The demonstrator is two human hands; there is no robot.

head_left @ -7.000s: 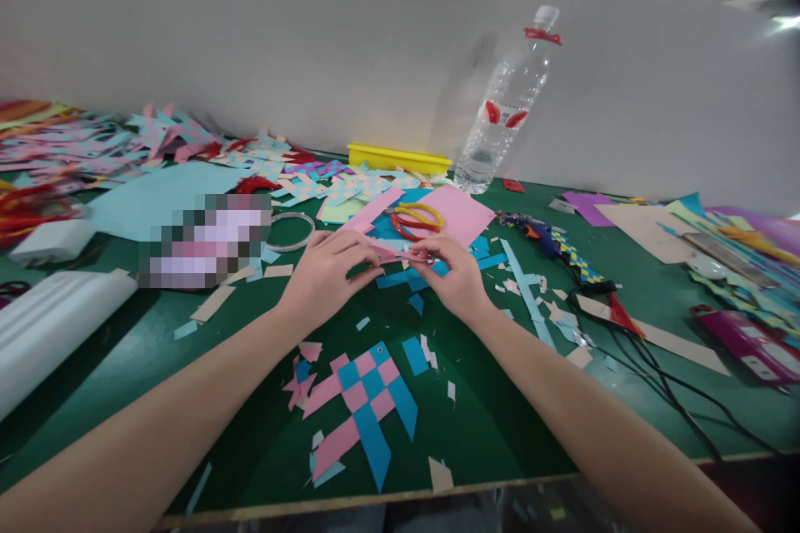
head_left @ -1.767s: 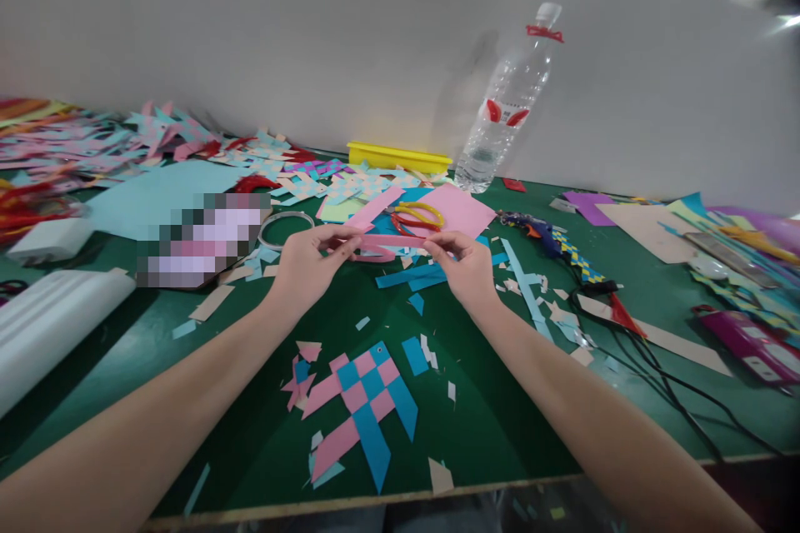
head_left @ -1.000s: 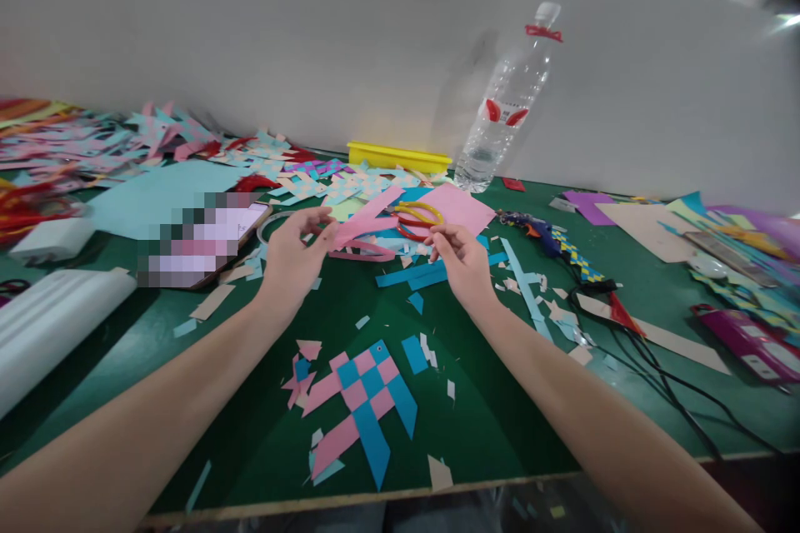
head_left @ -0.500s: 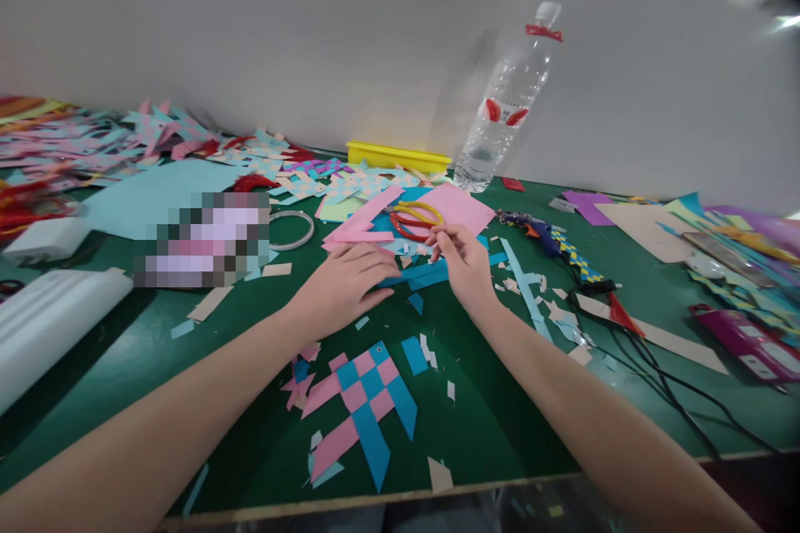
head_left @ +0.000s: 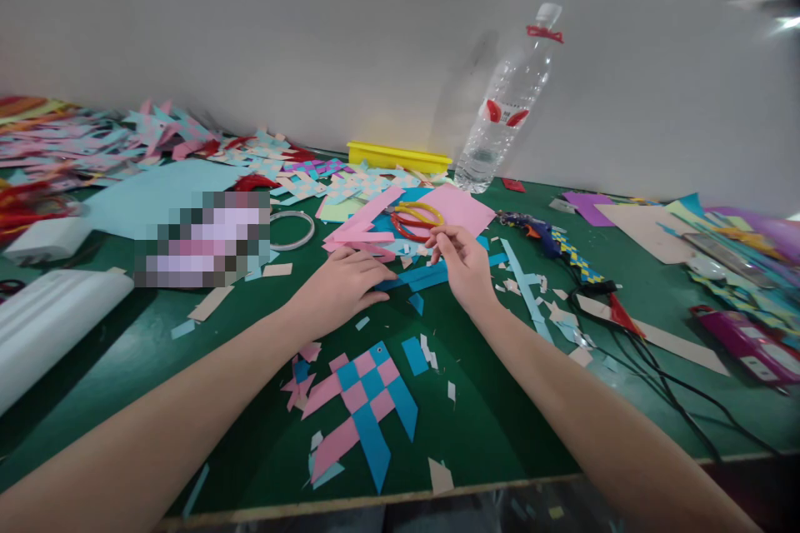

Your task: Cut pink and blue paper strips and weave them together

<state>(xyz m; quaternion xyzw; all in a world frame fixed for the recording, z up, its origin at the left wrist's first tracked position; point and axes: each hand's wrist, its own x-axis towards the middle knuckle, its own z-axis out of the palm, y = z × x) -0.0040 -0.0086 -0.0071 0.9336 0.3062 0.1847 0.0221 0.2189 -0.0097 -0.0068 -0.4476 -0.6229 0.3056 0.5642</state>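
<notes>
Head view: 1 blue paper strip (head_left: 417,276), light and floppy, is pressed flat by the left hand (head_left: 341,287); the right hand (head_left: 461,260) fingers seem pinched on its end, best gripped there.

Matt paper: blue strip (head_left: 417,277) under left hand (head_left: 341,287), pink sheet (head_left: 455,211) just beyond right hand (head_left: 462,263). Woven pink/blue paper piece (head_left: 366,400) near the wrists, also matt. Table top (head_left: 487,425): green, smooth, slight sheen. Bottle (head_left: 507,104) far behind: clear glossy plastic.
</notes>
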